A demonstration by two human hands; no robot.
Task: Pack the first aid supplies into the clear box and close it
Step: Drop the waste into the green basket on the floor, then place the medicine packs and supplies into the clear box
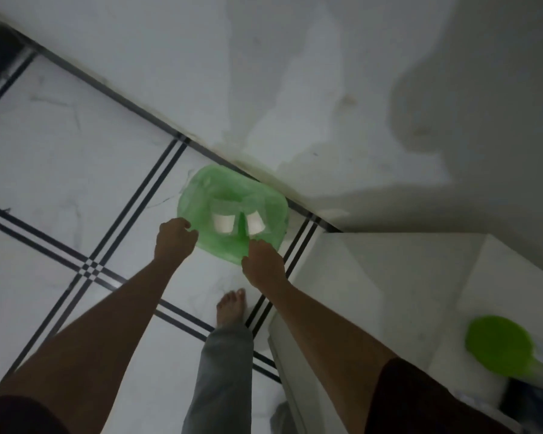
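Observation:
A bin lined with a thin green plastic bag [232, 211] stands on the tiled floor against the wall. Two white cup-like pieces [223, 223] lie inside it. My left hand [174, 242] is at the bag's left rim with fingers curled on the plastic. My right hand [262, 261] is at the bag's near rim, fingers pinched on the green plastic. No clear box or first aid supplies show in the head view.
A white counter [389, 277] stands at the right, with a lime green round lid [499, 344] on it. White wall [295, 73] runs behind the bin. My bare foot [231, 308] stands on the white floor with dark grout lines.

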